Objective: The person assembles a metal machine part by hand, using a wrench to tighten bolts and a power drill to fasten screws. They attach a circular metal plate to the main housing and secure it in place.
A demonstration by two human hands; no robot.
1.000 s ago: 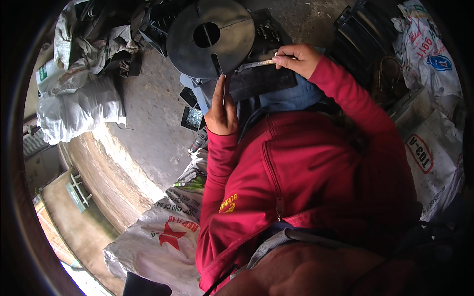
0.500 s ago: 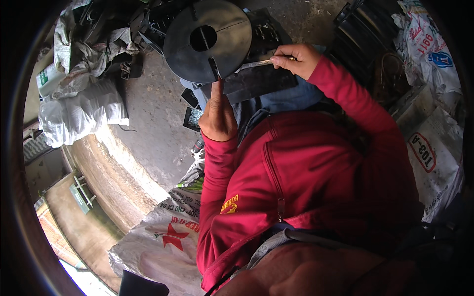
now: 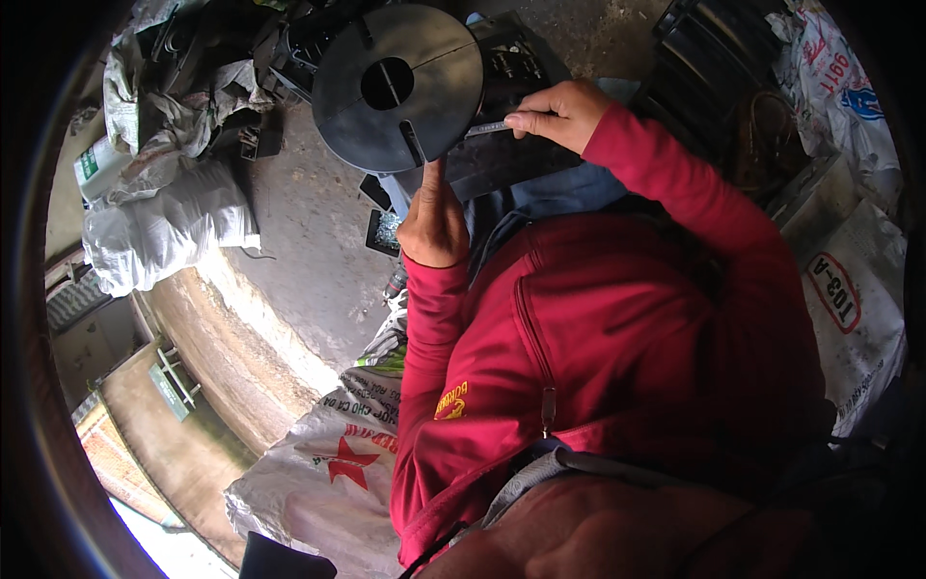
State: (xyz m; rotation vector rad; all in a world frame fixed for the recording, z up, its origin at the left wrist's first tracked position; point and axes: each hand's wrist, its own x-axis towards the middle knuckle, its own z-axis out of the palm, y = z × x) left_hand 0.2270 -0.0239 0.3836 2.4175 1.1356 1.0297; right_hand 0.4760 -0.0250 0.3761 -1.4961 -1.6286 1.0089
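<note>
A black round disc (image 3: 333,111) with a central hole and narrow slots lies in front of me, above my lap. My left hand (image 3: 434,222) is at its near edge, the thumb or a finger pressed to the rim beside the near slot; the other fingers are curled and partly hidden. Right of the disc, my right hand (image 3: 562,114) pinches a slim silver wrench-like tool (image 3: 487,127). The tool points left to the rim, and its far end is hidden by the disc or too small to make out.
A dark flat plate (image 3: 511,169) lies across my legs below the disc. On the floor at left stand a small black tray (image 3: 384,232) of small metal parts and a white wrapped bundle (image 3: 174,227). White sacks (image 3: 328,482) lie near me; black curved parts (image 3: 714,72) stand at right.
The disc has shifted slightly left. My right hand has moved left, closer to the disc, and less of the tool shows. My left hand stays at the near rim.
</note>
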